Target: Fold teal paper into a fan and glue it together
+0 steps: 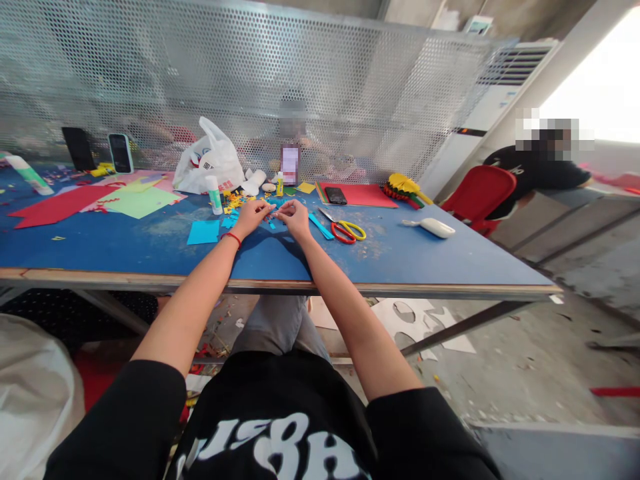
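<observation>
My left hand [254,219] and my right hand [296,219] meet fingertip to fingertip just above the blue table. Both are closed in a pinch around something too small to make out. Scraps of bright blue paper [230,221] lie beside and beneath the fingers. Left of my left hand is a blue paper square [203,232]. Close by my right hand are blue paper strips [321,227] and a pair of scissors [349,231] with one red and one yellow handle, blades partly apart. A glue stick [214,195] stands upright behind my left hand.
Coloured paper sheets [141,199] spread over the left side. A white plastic bag [210,160] stands at the back, before a perforated metal screen [350,87]. A phone [335,195] rests on red paper [367,195]. To the right lies a white rounded object [437,228]. Another person [530,163] sits far right.
</observation>
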`<state>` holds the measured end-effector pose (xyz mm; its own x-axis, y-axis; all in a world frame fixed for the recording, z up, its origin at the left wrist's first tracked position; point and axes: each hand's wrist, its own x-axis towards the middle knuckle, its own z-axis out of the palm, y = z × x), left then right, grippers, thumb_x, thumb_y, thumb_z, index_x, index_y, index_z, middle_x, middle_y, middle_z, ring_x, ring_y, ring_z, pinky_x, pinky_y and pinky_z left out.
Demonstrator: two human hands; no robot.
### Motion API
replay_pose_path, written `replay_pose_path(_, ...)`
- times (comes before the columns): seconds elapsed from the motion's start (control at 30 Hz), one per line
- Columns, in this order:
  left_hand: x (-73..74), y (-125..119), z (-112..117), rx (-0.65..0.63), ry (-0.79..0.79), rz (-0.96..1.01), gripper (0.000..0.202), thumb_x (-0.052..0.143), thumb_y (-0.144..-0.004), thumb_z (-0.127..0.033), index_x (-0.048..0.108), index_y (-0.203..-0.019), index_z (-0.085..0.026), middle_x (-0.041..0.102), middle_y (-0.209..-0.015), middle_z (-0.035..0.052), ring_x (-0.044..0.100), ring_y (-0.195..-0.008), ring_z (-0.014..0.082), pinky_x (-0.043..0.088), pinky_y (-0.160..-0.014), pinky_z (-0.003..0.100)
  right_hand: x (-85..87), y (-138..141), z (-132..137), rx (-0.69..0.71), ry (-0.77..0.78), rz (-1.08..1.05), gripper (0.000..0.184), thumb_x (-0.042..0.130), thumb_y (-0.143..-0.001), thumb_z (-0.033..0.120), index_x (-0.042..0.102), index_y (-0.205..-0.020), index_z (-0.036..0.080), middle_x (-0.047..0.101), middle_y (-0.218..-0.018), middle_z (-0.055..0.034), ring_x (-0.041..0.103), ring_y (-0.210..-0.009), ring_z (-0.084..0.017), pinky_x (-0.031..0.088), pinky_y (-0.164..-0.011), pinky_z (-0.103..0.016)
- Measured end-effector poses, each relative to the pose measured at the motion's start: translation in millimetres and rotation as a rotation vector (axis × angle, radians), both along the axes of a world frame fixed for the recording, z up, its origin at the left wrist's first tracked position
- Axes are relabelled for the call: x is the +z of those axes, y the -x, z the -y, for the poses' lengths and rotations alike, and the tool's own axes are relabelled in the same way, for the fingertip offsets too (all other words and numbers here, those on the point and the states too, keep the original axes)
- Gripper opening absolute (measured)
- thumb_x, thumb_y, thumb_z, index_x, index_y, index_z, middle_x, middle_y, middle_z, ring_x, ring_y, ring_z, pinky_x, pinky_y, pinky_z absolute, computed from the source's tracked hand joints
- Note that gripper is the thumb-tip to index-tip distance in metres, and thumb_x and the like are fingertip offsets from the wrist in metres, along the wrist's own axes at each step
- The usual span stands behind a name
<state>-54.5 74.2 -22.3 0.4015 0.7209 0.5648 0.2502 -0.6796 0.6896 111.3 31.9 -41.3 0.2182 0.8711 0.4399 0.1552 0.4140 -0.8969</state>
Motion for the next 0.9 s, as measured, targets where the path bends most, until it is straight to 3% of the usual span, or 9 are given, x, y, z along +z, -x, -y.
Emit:
replay_pose_path(0.4,-2.6,-0.5,0.1,0.006,-0.11,-0.098,0.05,0.056,-0.09,-0.061,0.062,-0.064,-0.019,0.066,-0.061,0.0035,0.061,-0.059,0.0177,0.044,-0.063,0.03,-3.9,-0.6,-4.7,-0.017,0.025,-0.006,0.044,0.084,-0.063,0.022,0.044,-0.081,0.026,0.065,-0.069,0.007,0.072,-0.073,-0.018,0.057,-0.075,-0.03)
replay_pose_path(0.6,0.0,-0.9,2.1,-0.03,-0.093,-0.102,0.05,0.053,-0.092,-0.058,0.06,-0.062,-0.019,0.066,-0.062,0.0051,0.061,-0.06,0.0181,0.045,-0.062,0.03,-4.6,-1.5,-6.2,-0.035,0.04,-0.03,0.046,0.086,-0.059,0.025,0.045,-0.08,0.026,0.065,-0.067,0.0073,0.072,-0.072,-0.019,0.057,-0.074,-0.032)
replay_pose_path(0.73,2.7,-1.1,4.5,-0.08,-0.03,-0.085,0.045,0.053,-0.09,-0.051,0.061,-0.06,-0.018,0.065,-0.06,0.0049,0.06,-0.058,0.0177,0.046,-0.061,0.03,-4.3,-1.9,-4.8,-0.05,0.057,-0.037,0.047,0.088,-0.058,0.027,0.046,-0.08,0.025,0.067,-0.069,0.0058,0.074,-0.074,-0.02,0.057,-0.075,-0.032)
replay_pose_path(0.9,3.5,-0.5,3.6,-0.093,0.069,-0.054,0.022,0.06,-0.075,-0.034,0.067,-0.063,-0.017,0.067,-0.061,0.0034,0.061,-0.058,0.0177,0.048,-0.059,0.029,-2.7,-2.7,-3.3,-0.054,0.085,-0.045,0.048,0.088,-0.056,0.026,0.047,-0.08,0.025,0.069,-0.069,0.0049,0.074,-0.076,-0.02,0.057,-0.074,-0.033)
